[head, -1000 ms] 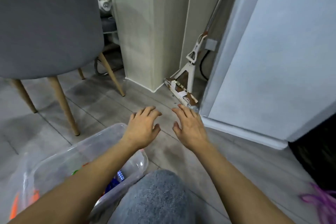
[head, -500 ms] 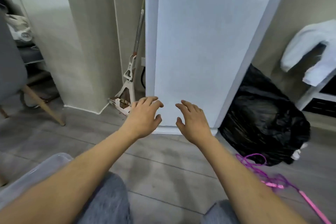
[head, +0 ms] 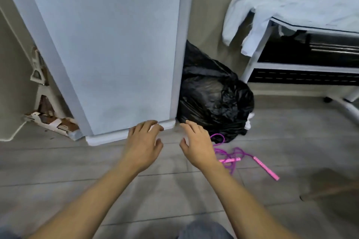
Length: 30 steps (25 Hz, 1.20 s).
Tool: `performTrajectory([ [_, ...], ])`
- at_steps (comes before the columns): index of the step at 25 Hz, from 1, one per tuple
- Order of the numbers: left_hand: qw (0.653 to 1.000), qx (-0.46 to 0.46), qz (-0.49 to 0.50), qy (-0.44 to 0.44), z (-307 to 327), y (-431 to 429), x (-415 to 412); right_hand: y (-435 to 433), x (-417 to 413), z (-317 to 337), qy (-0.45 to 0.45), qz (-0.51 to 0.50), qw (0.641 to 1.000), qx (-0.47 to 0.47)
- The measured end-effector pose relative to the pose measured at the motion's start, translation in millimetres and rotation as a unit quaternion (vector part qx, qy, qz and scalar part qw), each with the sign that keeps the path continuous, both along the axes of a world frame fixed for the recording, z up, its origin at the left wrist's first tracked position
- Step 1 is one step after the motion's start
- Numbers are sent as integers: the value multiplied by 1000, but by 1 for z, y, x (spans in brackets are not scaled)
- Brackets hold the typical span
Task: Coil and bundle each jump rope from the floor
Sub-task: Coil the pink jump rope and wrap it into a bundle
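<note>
A purple jump rope (head: 236, 153) with pink handles lies tangled on the grey floor, just right of my right hand. One pink handle (head: 266, 168) stretches out to the right, the other (head: 230, 160) lies near my wrist. My right hand (head: 196, 143) hovers with relaxed spread fingers and holds nothing; it partly hides the rope's left loop. My left hand (head: 143, 143) hovers beside it, also relaxed and empty, in front of a white appliance.
A tall white appliance (head: 108, 44) stands straight ahead. A full black rubbish bag (head: 213, 95) sits right of it, behind the rope. A white rack (head: 291, 68) draped with a pale cloth stands at right. A folded mop (head: 42, 106) leans at left.
My view has swung right: the chair and clear bin have left the frame, and the purple rope has come into full view. Both hands kept their open pose.
</note>
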State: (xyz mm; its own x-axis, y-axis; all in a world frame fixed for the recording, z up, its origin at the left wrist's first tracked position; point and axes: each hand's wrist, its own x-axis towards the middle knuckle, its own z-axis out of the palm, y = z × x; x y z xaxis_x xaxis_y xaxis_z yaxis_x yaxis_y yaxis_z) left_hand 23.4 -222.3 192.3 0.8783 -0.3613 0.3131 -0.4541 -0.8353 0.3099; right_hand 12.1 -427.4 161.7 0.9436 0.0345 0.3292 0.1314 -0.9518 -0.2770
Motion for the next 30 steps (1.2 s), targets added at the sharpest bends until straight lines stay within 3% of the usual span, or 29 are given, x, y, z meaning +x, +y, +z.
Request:
performTrajectory([
  [9, 993, 28, -75, 92, -161, -96, 38, -107, 9, -200, 133, -160, 976, 72],
  [14, 983, 74, -91, 142, -229, -106, 56, -145, 31, -277, 291, -254, 921, 52],
  [20, 973, 112, -88, 182, -276, -82, 67, -190, 78, -325, 396, -296, 868, 39],
  [23, 971, 124, -71, 193, -284, -67, 71, -171, 79, -339, 378, -251, 889, 56],
  [27, 964, 141, -56, 219, -289, -50, 66, -84, 58, -345, 336, -171, 924, 60],
  [30, 957, 155, -33, 243, -293, -36, 59, -9, 49, -344, 353, -116, 925, 80],
])
